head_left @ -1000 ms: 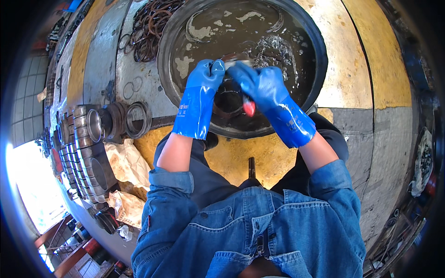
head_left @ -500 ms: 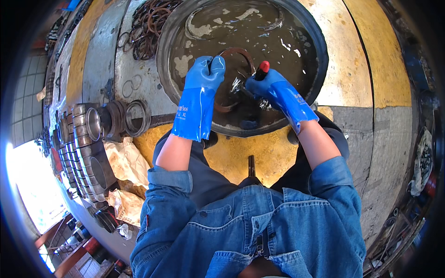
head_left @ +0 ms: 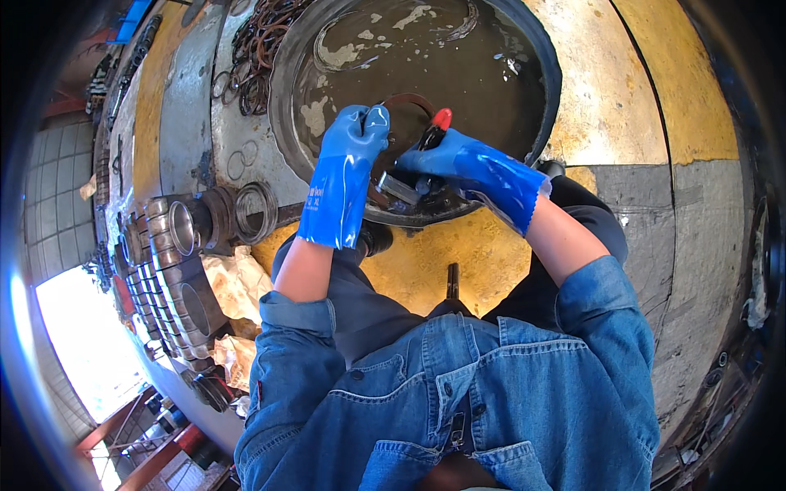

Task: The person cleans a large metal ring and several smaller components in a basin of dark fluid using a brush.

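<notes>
My left hand (head_left: 352,137), in a long blue rubber glove, is closed around the left side of a brown, rusty-looking metal ring (head_left: 412,99). The ring is held over a wide round tub (head_left: 284,102) of murky grey-brown liquid. Closed in my gloved right hand (head_left: 449,157) is a hand tool (head_left: 442,120) with a black, red-tipped handle. A grey metal block-like part (head_left: 399,189) shows below that hand, by the ring's lower edge; whether it belongs to the tool I cannot tell. Part of the ring is hidden by my hands.
Beyond the tub's left rim lies a heap of brown rings (head_left: 255,45). Two thin rings (head_left: 242,159) lie on the metal plates. At my left are bundled rings (head_left: 257,211), rows of metal cylinders (head_left: 168,245) and crumpled brown paper (head_left: 236,286). My knees flank the tub.
My right hand has moved left and toward me, bringing the tool across the ring's near side. The left hand keeps its hold on the ring. The whole view has shifted slightly.
</notes>
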`<state>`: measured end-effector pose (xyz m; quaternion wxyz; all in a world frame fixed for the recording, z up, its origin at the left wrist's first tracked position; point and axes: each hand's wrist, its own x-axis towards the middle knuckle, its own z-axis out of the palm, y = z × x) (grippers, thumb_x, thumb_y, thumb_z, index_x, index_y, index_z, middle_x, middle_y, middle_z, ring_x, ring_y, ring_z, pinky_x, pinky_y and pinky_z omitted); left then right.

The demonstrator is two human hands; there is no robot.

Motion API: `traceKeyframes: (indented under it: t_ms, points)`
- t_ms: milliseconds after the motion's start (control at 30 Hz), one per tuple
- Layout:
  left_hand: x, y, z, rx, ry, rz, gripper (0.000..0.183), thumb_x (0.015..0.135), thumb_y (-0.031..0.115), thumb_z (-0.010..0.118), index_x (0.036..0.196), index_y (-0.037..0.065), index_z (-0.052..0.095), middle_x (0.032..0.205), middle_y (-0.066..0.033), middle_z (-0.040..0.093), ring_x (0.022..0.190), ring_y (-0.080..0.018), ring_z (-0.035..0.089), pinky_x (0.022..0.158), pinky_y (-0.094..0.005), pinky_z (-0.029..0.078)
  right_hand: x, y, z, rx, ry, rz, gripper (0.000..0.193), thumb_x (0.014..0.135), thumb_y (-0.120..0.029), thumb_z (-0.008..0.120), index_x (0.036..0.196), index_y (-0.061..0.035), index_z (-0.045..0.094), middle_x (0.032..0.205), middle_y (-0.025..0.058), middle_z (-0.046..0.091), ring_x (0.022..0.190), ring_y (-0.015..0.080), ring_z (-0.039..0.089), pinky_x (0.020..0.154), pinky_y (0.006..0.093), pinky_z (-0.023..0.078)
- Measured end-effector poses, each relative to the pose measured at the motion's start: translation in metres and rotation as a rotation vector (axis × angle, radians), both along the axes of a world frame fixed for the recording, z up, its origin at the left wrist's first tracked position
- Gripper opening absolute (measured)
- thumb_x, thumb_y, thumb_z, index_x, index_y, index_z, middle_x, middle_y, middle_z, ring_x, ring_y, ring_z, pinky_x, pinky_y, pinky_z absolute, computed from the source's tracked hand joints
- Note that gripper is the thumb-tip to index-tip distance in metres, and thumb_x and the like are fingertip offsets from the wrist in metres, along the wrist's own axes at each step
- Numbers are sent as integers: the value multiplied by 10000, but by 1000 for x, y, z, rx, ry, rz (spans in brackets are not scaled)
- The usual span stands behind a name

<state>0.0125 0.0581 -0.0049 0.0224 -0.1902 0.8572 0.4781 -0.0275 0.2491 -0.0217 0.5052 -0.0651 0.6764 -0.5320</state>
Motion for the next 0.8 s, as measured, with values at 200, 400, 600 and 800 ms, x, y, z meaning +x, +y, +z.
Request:
traceKeyframes:
  t_ms: [200, 400, 600, 800]
  points:
    - [-43, 8, 31, -194, -374, -411, 491, 1005, 497, 612, 898, 18, 644, 725, -47, 621, 634, -126, 565, 600, -316, 474, 15, 16, 14, 297, 458, 282, 318, 826, -293, 691, 1043, -73, 766, 914, 171, 750, 850, 355, 720, 765, 433, 565]
    - [-58, 9, 14, -39, -504, -416, 421, 1003, 435, 656, 911, 24, 646, 745, -58, 654, 619, -140, 591, 584, -307, 470, 23, 20, -3, 387, 782, 544, 324, 788, -244, 711, 1051, -63, 765, 993, 203, 746, 921, 413, 720, 783, 464, 589]
    - [26, 18, 32, 308, -375, -170, 450, 985, 421, 697, 1157, 7, 665, 929, -81, 730, 823, -152, 687, 676, -293, 503, 15, 43, -12, 224, 507, 264, 392, 732, -269, 709, 1008, 6, 755, 885, 216, 734, 842, 383, 720, 715, 437, 553]
    - [97, 40, -30, 330, 61, 116, 327, 1022, 179, 638, 1260, -41, 590, 921, -114, 708, 768, -174, 694, 701, -315, 587, 12, 50, 14, -85, -38, 53, 403, 820, -386, 796, 1011, -32, 784, 848, 98, 757, 743, 201, 704, 689, 341, 543]
